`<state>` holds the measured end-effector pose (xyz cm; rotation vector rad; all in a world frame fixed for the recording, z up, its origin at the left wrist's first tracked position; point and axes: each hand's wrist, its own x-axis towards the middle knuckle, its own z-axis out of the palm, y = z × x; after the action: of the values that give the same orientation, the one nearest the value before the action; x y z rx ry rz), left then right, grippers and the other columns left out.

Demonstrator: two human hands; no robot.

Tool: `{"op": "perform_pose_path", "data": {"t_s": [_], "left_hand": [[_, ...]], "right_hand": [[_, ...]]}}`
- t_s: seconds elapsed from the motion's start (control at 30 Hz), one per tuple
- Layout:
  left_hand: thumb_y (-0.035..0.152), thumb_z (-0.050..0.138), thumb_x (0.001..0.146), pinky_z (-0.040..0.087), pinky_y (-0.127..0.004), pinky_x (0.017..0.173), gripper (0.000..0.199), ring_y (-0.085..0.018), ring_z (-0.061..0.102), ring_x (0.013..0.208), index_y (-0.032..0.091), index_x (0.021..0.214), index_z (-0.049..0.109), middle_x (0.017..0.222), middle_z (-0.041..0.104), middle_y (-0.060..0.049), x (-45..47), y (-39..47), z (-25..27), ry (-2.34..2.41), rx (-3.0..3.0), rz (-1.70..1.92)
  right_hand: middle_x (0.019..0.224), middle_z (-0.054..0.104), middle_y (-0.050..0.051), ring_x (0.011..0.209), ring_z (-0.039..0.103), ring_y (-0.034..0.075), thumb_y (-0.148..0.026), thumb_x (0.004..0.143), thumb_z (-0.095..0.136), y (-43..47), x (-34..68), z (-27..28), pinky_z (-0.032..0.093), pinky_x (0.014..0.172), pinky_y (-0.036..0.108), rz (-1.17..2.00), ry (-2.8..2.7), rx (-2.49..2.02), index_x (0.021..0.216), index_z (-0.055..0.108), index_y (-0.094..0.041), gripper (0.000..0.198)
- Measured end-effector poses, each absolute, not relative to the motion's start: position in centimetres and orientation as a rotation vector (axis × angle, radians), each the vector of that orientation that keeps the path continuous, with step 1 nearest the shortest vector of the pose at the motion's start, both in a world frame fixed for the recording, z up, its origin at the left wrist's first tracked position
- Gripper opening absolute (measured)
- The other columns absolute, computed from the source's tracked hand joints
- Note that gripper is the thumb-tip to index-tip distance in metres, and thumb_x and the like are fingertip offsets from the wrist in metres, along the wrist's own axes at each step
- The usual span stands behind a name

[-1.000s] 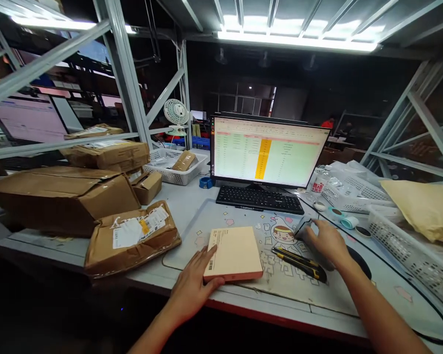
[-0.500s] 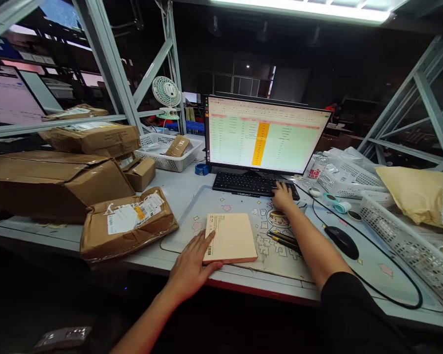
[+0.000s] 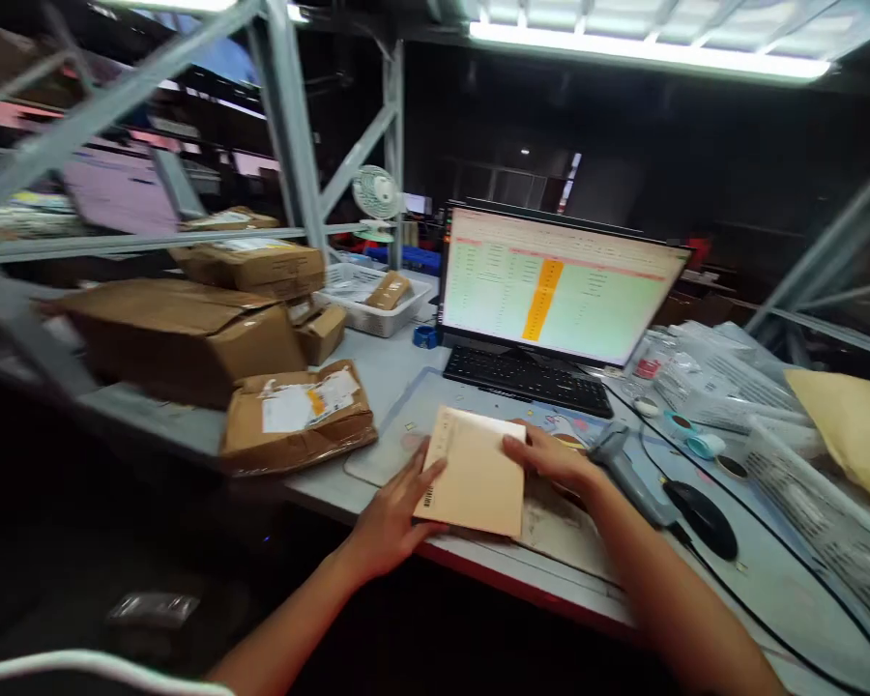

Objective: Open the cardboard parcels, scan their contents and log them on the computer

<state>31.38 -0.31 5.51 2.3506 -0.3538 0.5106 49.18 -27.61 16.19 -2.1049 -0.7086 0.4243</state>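
A cream book (image 3: pixel 478 474) with a barcode and small print along its left side is between my hands at the front of the desk, slightly tilted. My left hand (image 3: pixel 398 507) grips its lower left edge, thumb at the near edge and fingers on the cover. On its right edge my right hand (image 3: pixel 547 454) has closed, thumb on the cover and the other fingers partly hidden. A grey barcode scanner (image 3: pixel 634 483) lies just right of my right forearm. Behind the book sits a black keyboard (image 3: pixel 526 379) below a monitor (image 3: pixel 558 290) showing a spreadsheet.
Brown cardboard boxes (image 3: pixel 181 329) and a taped parcel (image 3: pixel 301 416) stand at the left. A white basket (image 3: pixel 381 304) and a small fan (image 3: pixel 375 193) are behind. To the right are a black mouse (image 3: pixel 703 517), cables, tape rolls (image 3: pixel 705 445) and a white basket (image 3: pixel 804 483).
My right hand has left the keyboard and taken the book's right edge. The book now tilts a little, with my left hand still on it. The view has swung left.
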Motion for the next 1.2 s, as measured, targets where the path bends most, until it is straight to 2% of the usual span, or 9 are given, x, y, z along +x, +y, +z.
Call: {"op": "perform_pose_path", "data": {"t_s": [0.13, 0.47, 0.57, 0.67, 0.73, 0.8, 0.93, 1.03, 1.2], "left_hand": [[0.083, 0.078, 0.079, 0.023, -0.056, 0.135, 0.109, -0.042, 0.018, 0.166, 0.022, 0.164, 0.047, 0.180, 0.020, -0.018, 30.5, -0.3, 6.9, -0.344, 2.004, 0.391], [0.059, 0.078, 0.089, 0.058, -0.044, 0.097, 0.054, -0.033, 0.071, 0.117, 0.019, 0.126, 0.076, 0.126, 0.077, -0.012, 15.9, 7.1, 13.4, 0.231, 1.780, 0.609], [0.061, 0.079, 0.083, 0.058, -0.043, 0.087, 0.056, -0.029, 0.072, 0.104, 0.015, 0.115, 0.076, 0.117, 0.079, -0.011, 6.1, 13.1, 15.9, 0.696, 1.530, 1.445], [0.062, 0.060, 0.094, 0.046, -0.053, 0.112, 0.061, -0.030, 0.046, 0.148, 0.023, 0.141, 0.059, 0.165, 0.050, 0.000, -4.5, 17.9, 17.1, 0.850, 1.344, 1.947], [0.059, 0.064, 0.089, 0.049, -0.061, 0.110, 0.063, -0.035, 0.052, 0.145, 0.032, 0.145, 0.052, 0.165, 0.049, 0.004, -10.1, 19.6, 16.3, 0.999, 1.093, 2.300], [0.059, 0.068, 0.086, 0.047, -0.065, 0.113, 0.061, -0.038, 0.059, 0.140, 0.042, 0.143, 0.053, 0.172, 0.039, 0.007, -13.2, 20.2, 14.4, 1.154, 1.065, 2.195], [0.068, 0.071, 0.077, 0.047, -0.072, 0.110, 0.065, -0.048, 0.059, 0.138, 0.028, 0.128, 0.065, 0.148, 0.063, -0.006, -10.4, 19.4, 10.7, 1.184, 1.226, 1.873], [0.068, 0.067, 0.081, 0.056, -0.065, 0.102, 0.057, -0.041, 0.069, 0.123, 0.025, 0.119, 0.069, 0.134, 0.071, -0.013, -2.8, 17.8, 10.4, 1.054, 1.537, 1.559], [0.063, 0.082, 0.080, 0.055, -0.054, 0.113, 0.079, -0.036, 0.062, 0.138, 0.024, 0.145, 0.061, 0.153, 0.061, -0.014, 10.9, 15.2, 12.4, 0.675, 2.045, 1.112]], "right_hand": [[0.086, 0.070, 0.005, 0.070, 0.063, 0.021, -0.078, 0.074, 0.084, -26.5, 44.7, 13.0, 0.041, 0.050, 0.025, 0.487, -0.547, -1.752, 0.112, 0.066, -0.021, 0.071], [0.096, 0.075, 0.009, 0.072, 0.068, 0.025, -0.077, 0.079, 0.080, -27.6, 45.5, 8.4, 0.055, 0.058, 0.035, 0.761, -0.513, -1.619, 0.145, 0.057, -0.023, 0.088], [0.096, 0.074, 0.009, 0.075, 0.068, 0.025, -0.076, 0.078, 0.082, -27.9, 45.8, 8.4, 0.055, 0.060, 0.034, 0.797, -0.502, -1.642, 0.143, 0.060, -0.023, 0.086], [0.095, 0.074, 0.009, 0.074, 0.067, 0.023, -0.075, 0.076, 0.085, -27.9, 45.8, 8.8, 0.054, 0.058, 0.032, 0.819, -0.477, -1.644, 0.140, 0.063, -0.022, 0.086], [0.094, 0.075, 0.009, 0.075, 0.068, 0.023, -0.075, 0.073, 0.088, -27.9, 45.8, 8.9, 0.056, 0.060, 0.032, 0.858, -0.452, -1.651, 0.139, 0.063, -0.021, 0.089], [0.096, 0.075, 0.009, 0.077, 0.068, 0.023, -0.074, 0.070, 0.090, -27.9, 45.8, 8.8, 0.057, 0.062, 0.031, 0.873, -0.425, -1.648, 0.139, 0.063, -0.020, 0.092], [0.093, 0.075, 0.009, 0.075, 0.068, 0.022, -0.075, 0.070, 0.089, -27.9, 45.4, 8.7, 0.056, 0.061, 0.029, 0.807, -0.444, -1.656, 0.133, 0.067, -0.019, 0.088], [0.091, 0.075, 0.008, 0.073, 0.068, 0.020, -0.076, 0.073, 0.087, -27.9, 45.3, 8.6, 0.055, 0.060, 0.028, 0.760, -0.509, -1.662, 0.128, 0.069, -0.018, 0.082], [0.092, 0.075, 0.009, 0.072, 0.069, 0.021, -0.075, 0.078, 0.085, -27.8, 45.5, 8.4, 0.055, 0.062, 0.030, 0.775, -0.573, -1.672, 0.128, 0.069, -0.016, 0.079]]}}
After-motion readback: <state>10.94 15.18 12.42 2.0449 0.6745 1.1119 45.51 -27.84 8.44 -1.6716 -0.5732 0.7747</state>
